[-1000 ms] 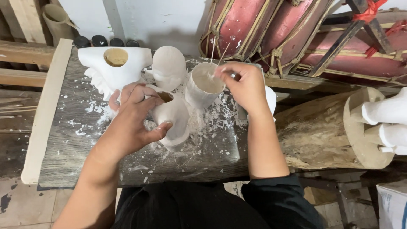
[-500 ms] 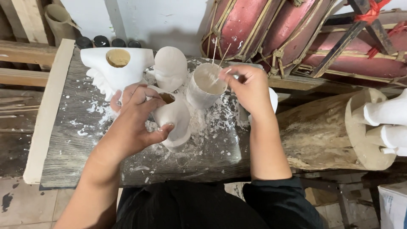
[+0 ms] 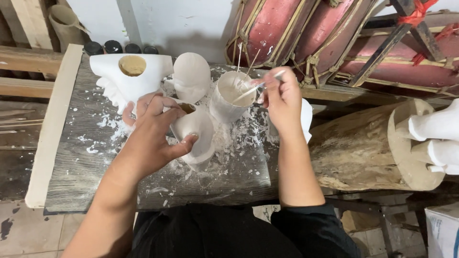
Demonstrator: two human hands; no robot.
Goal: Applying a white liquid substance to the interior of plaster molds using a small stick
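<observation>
A grey wooden worktop (image 3: pixel 81 167), strewn with white plaster flakes, runs across the scene. At its far left corner stands a white plaster cast (image 3: pixel 114 81) with a round tan opening on top. Just beside it, to the right, a rounded white cast (image 3: pixel 191 74) stands upright. Three dark bottle caps (image 3: pixel 114 47) line the white wall behind. A pale plank (image 3: pixel 52 124) edges the worktop's left side. Behind on the right lean red drums (image 3: pixel 287 28) bound with cane. A log (image 3: pixel 368 148) lies to the right, white figures (image 3: pixel 437 138) at its end.
</observation>
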